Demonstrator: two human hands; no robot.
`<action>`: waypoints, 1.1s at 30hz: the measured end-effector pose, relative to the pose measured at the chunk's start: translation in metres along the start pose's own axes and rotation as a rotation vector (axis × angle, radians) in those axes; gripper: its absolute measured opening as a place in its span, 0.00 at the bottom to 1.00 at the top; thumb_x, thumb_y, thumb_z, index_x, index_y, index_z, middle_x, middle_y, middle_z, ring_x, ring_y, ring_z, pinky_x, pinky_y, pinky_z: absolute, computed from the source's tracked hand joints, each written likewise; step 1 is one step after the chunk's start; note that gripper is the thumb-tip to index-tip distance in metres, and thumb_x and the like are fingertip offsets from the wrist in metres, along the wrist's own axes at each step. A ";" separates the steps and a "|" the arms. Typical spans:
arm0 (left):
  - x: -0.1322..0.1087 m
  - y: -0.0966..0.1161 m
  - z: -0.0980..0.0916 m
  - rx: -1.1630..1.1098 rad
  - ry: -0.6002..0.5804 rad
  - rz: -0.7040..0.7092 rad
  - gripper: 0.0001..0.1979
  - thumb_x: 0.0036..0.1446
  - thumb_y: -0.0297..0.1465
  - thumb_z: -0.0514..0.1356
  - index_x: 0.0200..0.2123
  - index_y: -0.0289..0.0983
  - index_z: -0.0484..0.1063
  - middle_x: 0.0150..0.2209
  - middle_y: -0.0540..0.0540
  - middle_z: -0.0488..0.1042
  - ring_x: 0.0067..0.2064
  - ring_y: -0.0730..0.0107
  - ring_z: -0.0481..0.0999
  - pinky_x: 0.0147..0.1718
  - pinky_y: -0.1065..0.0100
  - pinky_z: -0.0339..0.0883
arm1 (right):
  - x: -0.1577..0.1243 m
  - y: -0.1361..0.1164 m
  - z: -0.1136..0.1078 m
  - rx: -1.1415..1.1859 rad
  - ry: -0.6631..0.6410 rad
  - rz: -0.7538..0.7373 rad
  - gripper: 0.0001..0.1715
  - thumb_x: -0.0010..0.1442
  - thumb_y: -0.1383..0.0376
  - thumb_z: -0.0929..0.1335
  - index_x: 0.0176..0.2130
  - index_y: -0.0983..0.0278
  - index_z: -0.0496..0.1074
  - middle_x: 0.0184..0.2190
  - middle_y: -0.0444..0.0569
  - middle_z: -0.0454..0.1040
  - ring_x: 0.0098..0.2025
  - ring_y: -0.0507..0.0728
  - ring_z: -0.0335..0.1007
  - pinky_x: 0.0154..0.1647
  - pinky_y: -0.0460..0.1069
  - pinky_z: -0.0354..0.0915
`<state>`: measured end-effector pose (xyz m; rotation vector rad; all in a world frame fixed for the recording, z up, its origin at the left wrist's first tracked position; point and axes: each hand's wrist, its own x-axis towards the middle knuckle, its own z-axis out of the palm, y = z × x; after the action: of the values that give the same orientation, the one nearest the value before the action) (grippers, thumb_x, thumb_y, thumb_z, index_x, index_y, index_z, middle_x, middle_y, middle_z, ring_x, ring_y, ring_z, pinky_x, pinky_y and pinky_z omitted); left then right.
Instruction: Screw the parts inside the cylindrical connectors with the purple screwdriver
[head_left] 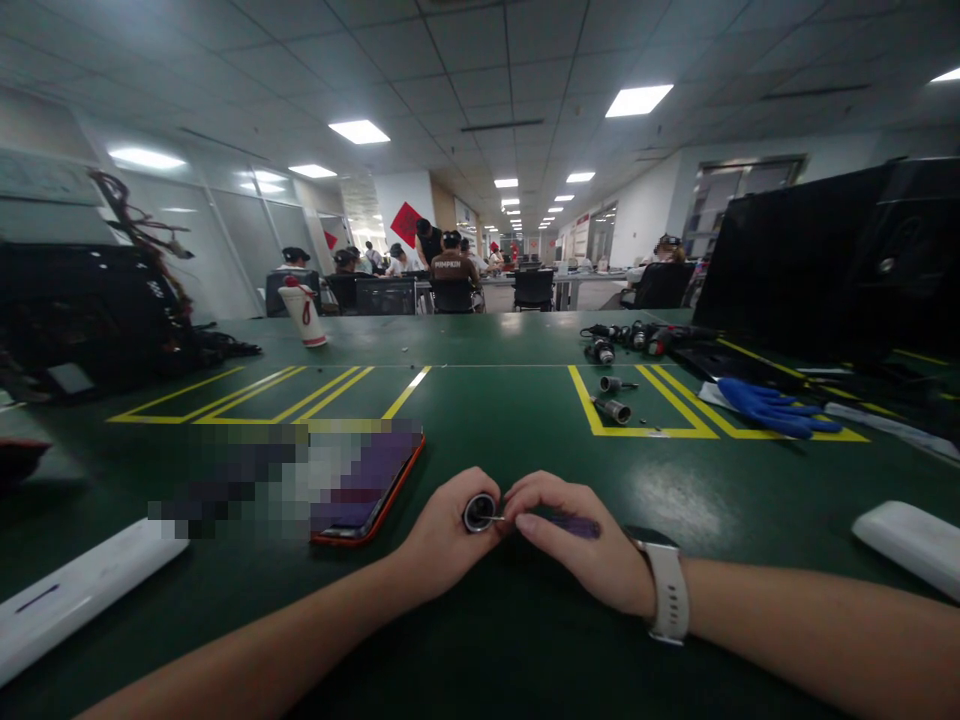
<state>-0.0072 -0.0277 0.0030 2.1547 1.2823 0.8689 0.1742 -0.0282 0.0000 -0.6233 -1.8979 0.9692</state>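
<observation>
My left hand (442, 545) is closed around a small round metal socket part (478, 512), its open end facing me. My right hand (577, 545) pinches a thin screwdriver with a purple handle (574, 526), and its tip reaches into the part. Both hands rest on the green table (480, 400) near its front edge. A white watch band sits on my right wrist (667, 590).
A phone in a red case (367, 490) lies left of my hands. Several similar metal parts (613, 408) lie in a yellow-marked box ahead, with a blue glove (772, 408) to the right. White flat devices (911, 545) lie at both table corners. Seated people work in the background.
</observation>
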 end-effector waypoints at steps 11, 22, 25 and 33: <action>0.000 0.001 0.001 0.036 0.002 0.008 0.05 0.50 0.31 0.59 0.26 0.36 0.65 0.26 0.50 0.67 0.29 0.70 0.66 0.27 0.70 0.60 | -0.004 -0.001 0.000 -0.113 0.068 -0.086 0.09 0.60 0.67 0.62 0.33 0.62 0.72 0.33 0.49 0.72 0.39 0.56 0.66 0.42 0.53 0.61; -0.001 0.004 -0.001 0.008 -0.003 0.007 0.02 0.44 0.24 0.58 0.24 0.36 0.66 0.25 0.51 0.68 0.29 0.71 0.67 0.27 0.71 0.59 | 0.001 0.004 -0.001 0.072 0.028 0.083 0.09 0.59 0.65 0.63 0.34 0.64 0.73 0.33 0.48 0.73 0.37 0.55 0.68 0.42 0.52 0.63; -0.001 0.005 -0.002 0.002 0.005 -0.001 0.03 0.44 0.23 0.58 0.24 0.36 0.66 0.24 0.52 0.68 0.29 0.71 0.67 0.27 0.71 0.59 | 0.002 0.005 -0.001 0.151 0.028 0.115 0.09 0.59 0.66 0.64 0.33 0.64 0.74 0.32 0.47 0.73 0.37 0.55 0.68 0.43 0.51 0.63; -0.001 0.001 0.001 -0.023 0.068 -0.003 0.04 0.47 0.27 0.59 0.23 0.36 0.66 0.23 0.52 0.66 0.27 0.72 0.66 0.26 0.72 0.58 | 0.002 0.004 -0.002 0.168 0.031 0.091 0.09 0.59 0.66 0.64 0.33 0.64 0.73 0.34 0.47 0.74 0.38 0.55 0.68 0.44 0.52 0.63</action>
<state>-0.0059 -0.0294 0.0029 2.1218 1.3018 0.9587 0.1750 -0.0239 -0.0023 -0.6254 -1.7516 1.1572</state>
